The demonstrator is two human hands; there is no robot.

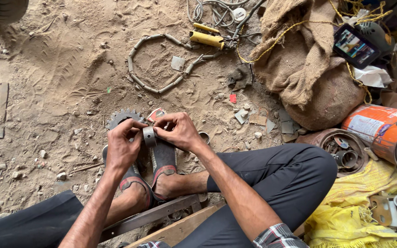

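Open sandy floor [47,92] to the left and ahead, passable. Ahead, blocked by a looped chain [155,64] and yellow-handled tool [207,39]. Right side crowded: burlap sack [309,69], orange can [382,131], yellow cloth [350,211]. Toothed sprocket [118,117] just beside the 2 sandalled feet [148,177].

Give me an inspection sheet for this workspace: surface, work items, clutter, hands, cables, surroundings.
Surface: loose sandy dirt ground with footprints and small stones.
Work items: short grey metal ring held between both hands; dark toothed metal sprocket on the ground just beyond them.
Clutter: chain of grey metal links laid in a loop; yellow-handled tool; scattered flat metal scraps.
Hands: left hand and right hand both pinch the ring with their fingers.
Cables: pale coiled wires at the top.
Surroundings: brown burlap sack; orange tin can on its side; crumpled yellow plastic bag; phone with lit screen.
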